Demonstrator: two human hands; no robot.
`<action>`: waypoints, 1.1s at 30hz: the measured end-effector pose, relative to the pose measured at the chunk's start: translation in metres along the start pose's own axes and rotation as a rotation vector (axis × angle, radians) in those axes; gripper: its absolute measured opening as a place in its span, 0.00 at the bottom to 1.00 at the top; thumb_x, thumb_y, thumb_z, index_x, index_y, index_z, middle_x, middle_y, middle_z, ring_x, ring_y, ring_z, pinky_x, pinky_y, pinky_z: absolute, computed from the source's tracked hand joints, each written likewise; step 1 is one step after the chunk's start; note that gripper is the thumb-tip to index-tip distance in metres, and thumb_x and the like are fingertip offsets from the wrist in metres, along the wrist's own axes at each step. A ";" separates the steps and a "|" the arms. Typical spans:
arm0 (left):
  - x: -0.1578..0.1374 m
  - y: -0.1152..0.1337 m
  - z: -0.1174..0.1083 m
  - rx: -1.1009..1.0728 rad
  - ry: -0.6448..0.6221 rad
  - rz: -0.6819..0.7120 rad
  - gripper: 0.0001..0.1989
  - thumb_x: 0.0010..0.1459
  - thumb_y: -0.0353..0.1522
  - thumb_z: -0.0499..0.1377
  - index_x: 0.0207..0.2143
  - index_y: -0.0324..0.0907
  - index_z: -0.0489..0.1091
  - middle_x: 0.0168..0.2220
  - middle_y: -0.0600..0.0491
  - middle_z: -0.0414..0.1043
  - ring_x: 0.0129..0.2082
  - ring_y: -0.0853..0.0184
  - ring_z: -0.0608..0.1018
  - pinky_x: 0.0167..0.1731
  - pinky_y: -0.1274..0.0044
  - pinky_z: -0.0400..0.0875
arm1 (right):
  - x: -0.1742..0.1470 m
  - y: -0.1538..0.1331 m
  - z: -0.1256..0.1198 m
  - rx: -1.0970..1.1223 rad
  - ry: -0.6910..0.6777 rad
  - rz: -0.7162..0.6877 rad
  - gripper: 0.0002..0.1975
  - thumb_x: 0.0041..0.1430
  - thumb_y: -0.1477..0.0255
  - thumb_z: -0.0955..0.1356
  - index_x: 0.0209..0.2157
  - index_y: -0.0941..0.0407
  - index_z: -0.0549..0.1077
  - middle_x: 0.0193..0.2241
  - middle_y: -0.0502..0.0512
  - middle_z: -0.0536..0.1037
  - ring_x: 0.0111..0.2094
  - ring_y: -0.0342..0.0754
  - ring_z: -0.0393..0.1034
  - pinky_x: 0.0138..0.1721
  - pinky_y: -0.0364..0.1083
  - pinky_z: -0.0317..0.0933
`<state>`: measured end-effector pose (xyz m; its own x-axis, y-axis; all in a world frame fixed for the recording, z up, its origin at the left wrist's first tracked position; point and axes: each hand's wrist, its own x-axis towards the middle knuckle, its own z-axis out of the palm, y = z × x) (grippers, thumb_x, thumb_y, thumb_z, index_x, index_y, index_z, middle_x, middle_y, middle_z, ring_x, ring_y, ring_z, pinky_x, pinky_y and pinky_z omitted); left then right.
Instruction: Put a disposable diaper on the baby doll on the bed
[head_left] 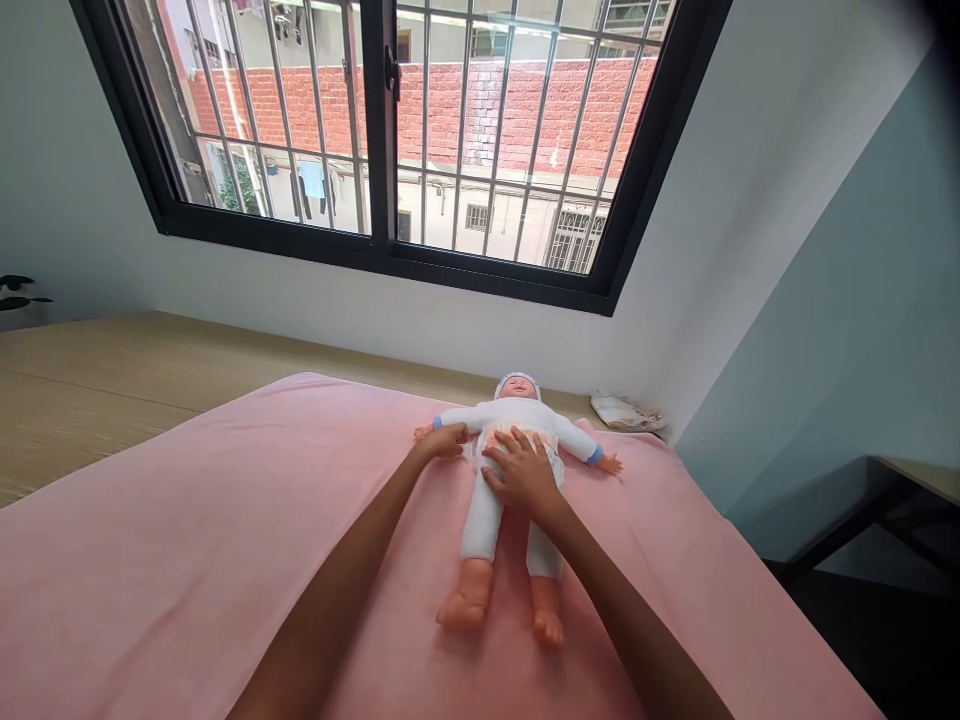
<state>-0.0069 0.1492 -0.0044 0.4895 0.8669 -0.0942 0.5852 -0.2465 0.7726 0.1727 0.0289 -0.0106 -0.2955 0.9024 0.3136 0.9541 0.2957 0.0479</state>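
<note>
A baby doll (517, 412) in white clothes and a cap lies on its back, its head toward the window and its bare feet toward me. Around its hips is a white diaper (556, 462), with an orange-tinted print at the front. My right hand (526, 476) rests on the diaper's front with fingers spread, covering much of it. At the doll's hip on the left side, my left hand (448, 441) is closed in a pinch on what looks like the diaper's white side tab. The fingers partly hide that tab.
A pink sheet (225, 520) lies under the doll on a wooden surface (90, 390). Beyond the doll's outstretched arm sits a white folded packet (628, 412) by the wall. The barred window (386, 140) is ahead, and a dark-legged table (892, 490) stands at right.
</note>
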 end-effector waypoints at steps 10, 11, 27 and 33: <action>-0.012 0.033 -0.012 -0.230 -0.251 0.179 0.15 0.59 0.39 0.61 0.40 0.36 0.65 0.23 0.59 0.60 0.22 0.79 0.62 0.23 0.86 0.58 | -0.001 -0.003 -0.004 -0.074 0.004 0.031 0.14 0.71 0.65 0.66 0.56 0.49 0.71 0.63 0.54 0.56 0.64 0.60 0.40 0.59 0.71 0.43; -0.010 0.038 -0.003 -0.258 -0.242 0.194 0.16 0.59 0.41 0.61 0.39 0.36 0.65 0.24 0.59 0.61 0.22 0.79 0.63 0.23 0.85 0.59 | -0.002 -0.004 -0.003 -0.087 0.011 0.027 0.14 0.72 0.66 0.66 0.57 0.49 0.71 0.63 0.55 0.55 0.64 0.60 0.39 0.59 0.71 0.43; -0.016 0.062 0.026 -0.401 -0.137 0.143 0.31 0.54 0.56 0.57 0.44 0.40 0.60 0.31 0.54 0.70 0.22 0.77 0.67 0.24 0.83 0.60 | -0.032 -0.062 -0.045 -0.061 -0.260 -0.037 0.18 0.72 0.65 0.69 0.57 0.62 0.73 0.61 0.74 0.54 0.63 0.75 0.41 0.59 0.61 0.53; -0.013 0.054 0.014 -0.354 -0.077 0.185 0.29 0.53 0.51 0.62 0.46 0.39 0.62 0.38 0.51 0.71 0.34 0.72 0.73 0.31 0.82 0.66 | -0.043 0.004 -0.107 0.467 -0.375 0.024 0.16 0.75 0.66 0.66 0.61 0.48 0.67 0.50 0.51 0.73 0.49 0.54 0.68 0.47 0.49 0.64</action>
<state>0.0269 0.1188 0.0299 0.6206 0.7836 0.0298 0.2309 -0.2189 0.9480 0.1948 -0.0423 0.0772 -0.3523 0.9345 -0.0506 0.8632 0.3035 -0.4035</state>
